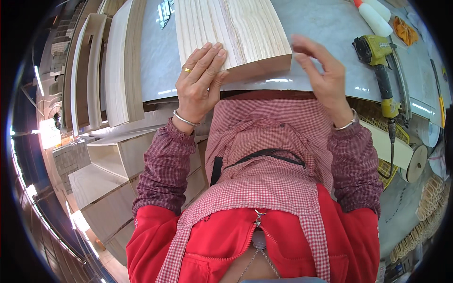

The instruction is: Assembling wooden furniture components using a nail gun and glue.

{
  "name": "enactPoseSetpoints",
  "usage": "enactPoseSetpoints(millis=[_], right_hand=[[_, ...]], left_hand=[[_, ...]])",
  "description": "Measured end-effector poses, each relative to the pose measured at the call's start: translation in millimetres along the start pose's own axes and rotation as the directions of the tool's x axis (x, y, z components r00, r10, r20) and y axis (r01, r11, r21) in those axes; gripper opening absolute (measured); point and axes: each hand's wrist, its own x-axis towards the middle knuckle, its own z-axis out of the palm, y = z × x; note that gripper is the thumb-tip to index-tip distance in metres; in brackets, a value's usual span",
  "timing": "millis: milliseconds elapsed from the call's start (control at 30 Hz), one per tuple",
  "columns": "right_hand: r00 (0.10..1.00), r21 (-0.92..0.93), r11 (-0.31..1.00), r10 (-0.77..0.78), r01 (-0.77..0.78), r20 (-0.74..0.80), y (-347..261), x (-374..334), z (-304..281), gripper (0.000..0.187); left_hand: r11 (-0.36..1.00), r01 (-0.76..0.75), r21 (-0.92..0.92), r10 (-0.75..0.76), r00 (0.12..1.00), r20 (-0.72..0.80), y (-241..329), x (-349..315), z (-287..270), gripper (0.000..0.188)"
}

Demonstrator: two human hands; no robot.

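The left hand point(200, 78) lies on the top of a pale, striped-grain wooden box point(236, 30), fingers outstretched and close together near its near left corner, thumb by the near top edge; it presses flat and is not closed around anything. The right hand point(325, 75) is just beside the near right corner, slightly blurred, its fingers curved and parted from the thumb and holding nothing; whether a fingertip touches the box cannot be told. The hands are well apart, with the near end of the box between them and the rest of it reaching away past the upper edge of the view. A gold ring point(188, 70) sits on a left finger, and a silver bracelet point(186, 119) circles the left wrist. The box rests close to the front edge of a grey-blue counter point(321, 21). Beyond its left side lies a small heap of shiny narrow strips point(164, 14); farther left stand long wooden panels point(125, 61), and below them stacked wooden boxes point(101, 186). To the right of the right hand lies a yellow-green and black nail gun point(377, 56), with a white bottle point(375, 19) and a crumpled orange cloth point(405, 31) farther off. A yellow basket point(387, 168) shows below the counter's edge.
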Motion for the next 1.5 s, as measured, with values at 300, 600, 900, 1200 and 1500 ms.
enactPoseSetpoints(millis=[300, 600, 900, 1200, 1500], right_hand=[[0.985, -0.922, 0.349, 0.023, -0.170, -0.173, 16.4, -33.8, -150.2, 0.048], [0.901, -0.931, 0.199, 0.376, -0.306, -0.216, 51.6, -20.2, -148.9, 0.052], [0.681, -0.561, 0.518, 0.722, -0.646, -0.119, -100.9, 10.9, -94.5, 0.026], [0.631, -0.255, 0.628, 0.771, -0.735, 0.081, -161.3, 21.7, -29.7, 0.017], [0.589, -0.294, 0.597, 0.798, -0.746, 0.125, -172.3, 28.4, -10.3, 0.018]], left_hand=[[0.999, -0.023, 0.041, 0.025, 0.998, -0.050, -11.8, -13.2, 1.9, 0.037], [0.998, -0.027, 0.057, 0.033, 0.993, -0.110, -18.8, -24.6, 6.2, 0.035], [0.993, -0.036, 0.117, 0.052, 0.989, -0.141, -22.6, -24.5, 8.1, 0.032], [0.989, -0.042, 0.143, 0.066, 0.984, -0.165, -23.9, -24.1, 15.2, 0.029], [0.988, -0.029, 0.150, 0.056, 0.983, -0.178, -22.9, -24.9, 14.5, 0.027]])
